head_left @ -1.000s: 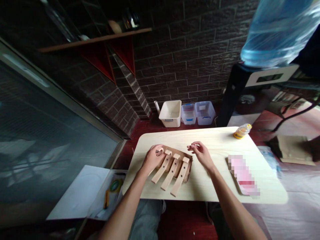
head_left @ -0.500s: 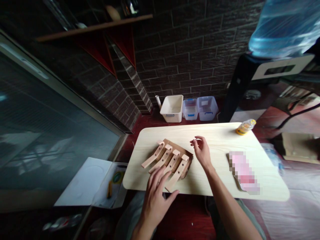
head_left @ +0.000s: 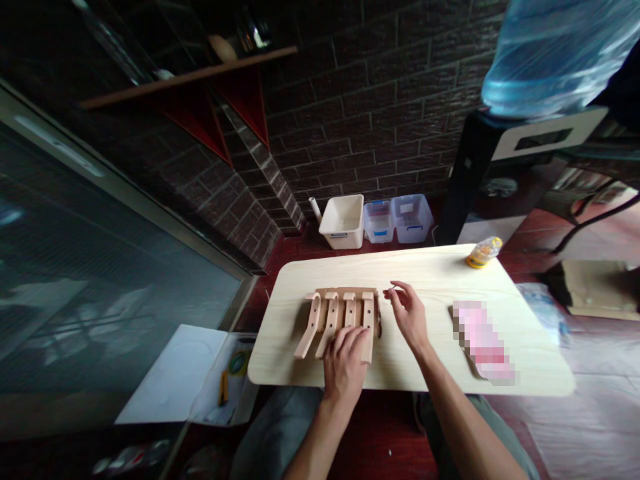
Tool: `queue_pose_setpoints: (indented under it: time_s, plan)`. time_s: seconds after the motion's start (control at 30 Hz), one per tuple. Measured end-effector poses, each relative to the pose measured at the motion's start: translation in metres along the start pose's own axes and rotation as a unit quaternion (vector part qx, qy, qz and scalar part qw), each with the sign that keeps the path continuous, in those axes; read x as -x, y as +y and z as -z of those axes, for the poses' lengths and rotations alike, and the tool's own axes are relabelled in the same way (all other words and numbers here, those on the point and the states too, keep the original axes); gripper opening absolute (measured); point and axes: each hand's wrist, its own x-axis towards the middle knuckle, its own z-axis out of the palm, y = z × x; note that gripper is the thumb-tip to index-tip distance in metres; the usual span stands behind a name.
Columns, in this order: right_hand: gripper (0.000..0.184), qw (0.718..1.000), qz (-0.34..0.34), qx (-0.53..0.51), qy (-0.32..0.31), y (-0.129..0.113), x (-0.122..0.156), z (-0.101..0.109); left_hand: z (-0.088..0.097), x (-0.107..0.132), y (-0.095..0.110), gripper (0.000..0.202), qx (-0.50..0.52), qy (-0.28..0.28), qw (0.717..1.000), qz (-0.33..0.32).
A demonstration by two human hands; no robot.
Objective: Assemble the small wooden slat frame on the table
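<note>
Several pale wooden hooks [head_left: 314,323], each with a curled top end and dark holes, lie side by side on a brown board [head_left: 341,291] on the light wooden table [head_left: 430,367]. My left hand [head_left: 345,360] rests over the lower parts of the right-hand hooks, its fingers bent around them and hiding part of them. Just right of the board, my right hand [head_left: 410,313] hovers above the table, thumb and fingers pinched together. Something small and thin seems to show at those fingertips, too small to name.
A pink blurred packet [head_left: 483,343] and a yellow-capped clear bottle [head_left: 484,253] stand on the table's right side. Plastic bins [head_left: 343,230] sit behind it. An open white case [head_left: 175,373] is at lower left, and a water dispenser [head_left: 480,173] at back right.
The board with the hooks has turned counter-clockwise and now lies squarer to me. My left hand has moved right and up onto the hooks. My right hand has shifted slightly.
</note>
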Motion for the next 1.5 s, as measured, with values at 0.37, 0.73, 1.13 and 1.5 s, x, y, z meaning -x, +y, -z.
queue_pose_setpoints:
  time_s: [0.37, 0.73, 1.13, 1.5]
  plan:
    - [0.039, 0.999, -0.023, -0.022, 0.002, 0.005, 0.008, -0.015, 0.052, -0.024, 0.000, 0.037, 0.177, -0.130, 0.976, 0.004]
    - [0.031, 0.996, 0.021, 0.045, -0.072, -0.009, 0.037, -0.001, 0.034, -0.053, -0.025, 0.026, 0.280, -0.080, 0.951, 0.108]
    - [0.031, 0.990, 0.005, 0.027, -0.140, -0.011, 0.030, 0.000, 0.030, -0.072, -0.011, 0.018, 0.249, -0.083, 0.963, 0.064]
    - [0.034, 0.992, 0.016, 0.054, -0.117, -0.008, 0.028, 0.001, 0.024, -0.068, -0.030, 0.026, 0.160, -0.034, 0.986, 0.038]
